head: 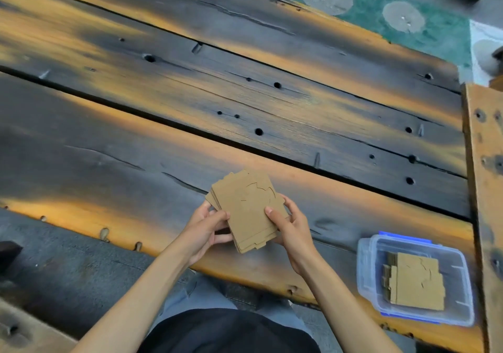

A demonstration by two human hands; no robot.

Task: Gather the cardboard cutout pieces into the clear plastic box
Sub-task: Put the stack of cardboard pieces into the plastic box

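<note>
A stack of cardboard cutout pieces [249, 211] is held above the table [136, 140] between the two hands, the left hand [205, 230] gripping its left edge and the right hand [290, 226] its right edge. To the right of the right hand and nearer the person, well apart from it, the clear plastic box [415, 278] sits on the table near its front edge. More cardboard pieces [416, 282] lie flat inside that box, and beyond both hands the table stretches away.
</note>
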